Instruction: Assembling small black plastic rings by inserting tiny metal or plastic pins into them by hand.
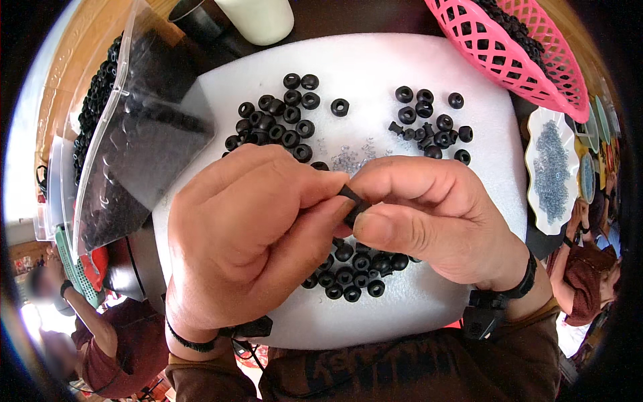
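White foam pad [415, 60] as work surface — soft, stops black rubber grommets [278, 120] rolling. Left hand [248, 234] and right hand [429, 214] meeting mid-pad, fingertips pinching small black part [353, 204] from both sides — held high, steady for close view. Pink basket [509, 53] top right, within reach.

Your hands meet over the foam pad [402, 60], which lies at the centre of the surface. Ring clusters lie on it behind left [278, 117], behind right [432, 120] and beneath your hands [351, 271]. A basket [509, 53] sits behind right, a bin [127, 134] left.
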`<state>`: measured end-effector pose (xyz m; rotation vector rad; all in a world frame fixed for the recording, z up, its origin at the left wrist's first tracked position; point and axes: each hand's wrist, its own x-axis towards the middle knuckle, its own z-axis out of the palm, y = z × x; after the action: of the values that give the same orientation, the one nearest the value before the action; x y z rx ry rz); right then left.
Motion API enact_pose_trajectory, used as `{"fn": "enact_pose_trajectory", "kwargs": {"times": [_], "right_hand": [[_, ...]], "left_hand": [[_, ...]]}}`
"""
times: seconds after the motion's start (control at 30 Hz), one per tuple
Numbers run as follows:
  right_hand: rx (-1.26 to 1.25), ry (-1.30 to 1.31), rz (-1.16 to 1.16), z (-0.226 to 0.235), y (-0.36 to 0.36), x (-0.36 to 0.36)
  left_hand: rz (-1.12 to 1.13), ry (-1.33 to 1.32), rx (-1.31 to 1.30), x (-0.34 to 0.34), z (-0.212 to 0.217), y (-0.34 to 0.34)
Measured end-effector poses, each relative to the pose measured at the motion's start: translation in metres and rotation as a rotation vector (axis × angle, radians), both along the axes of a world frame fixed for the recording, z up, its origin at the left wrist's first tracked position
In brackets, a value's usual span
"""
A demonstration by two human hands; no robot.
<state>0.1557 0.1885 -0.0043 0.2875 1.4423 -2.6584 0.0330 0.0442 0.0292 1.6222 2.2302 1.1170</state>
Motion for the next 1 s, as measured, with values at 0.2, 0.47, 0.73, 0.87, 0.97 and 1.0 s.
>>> {"fn": "enact_pose_trajectory", "kwargs": {"times": [0.2,0.47,0.73,0.87,0.97,1.0], "right_hand": [[-0.081,-0.018,-0.032,0.000,-0.002,0.000],[-0.249,0.036,-0.086,-0.005,-0.003,-0.001],[-0.340,0.020,-0.073,-0.009,-0.003,-0.002],[-0.332,0.012,-0.071,-0.005,-0.005,0.000],[-0.353,0.023,-0.063,-0.007,-0.005,-0.001],[-0.352,0.040,-0.059,-0.007,-0.005,0.000]], "left_hand": [[-0.056,0.082,0.111,-0.007,-0.012,-0.001],[-0.043,0.159,0.103,0.000,-0.013,0.001],[-0.068,0.317,0.151,-0.005,-0.022,0.003],[-0.145,0.328,0.213,-0.009,-0.022,0.004],[-0.175,0.327,0.266,-0.014,-0.027,0.005],[-0.204,0.328,0.302,-0.015,-0.027,0.005]]}}
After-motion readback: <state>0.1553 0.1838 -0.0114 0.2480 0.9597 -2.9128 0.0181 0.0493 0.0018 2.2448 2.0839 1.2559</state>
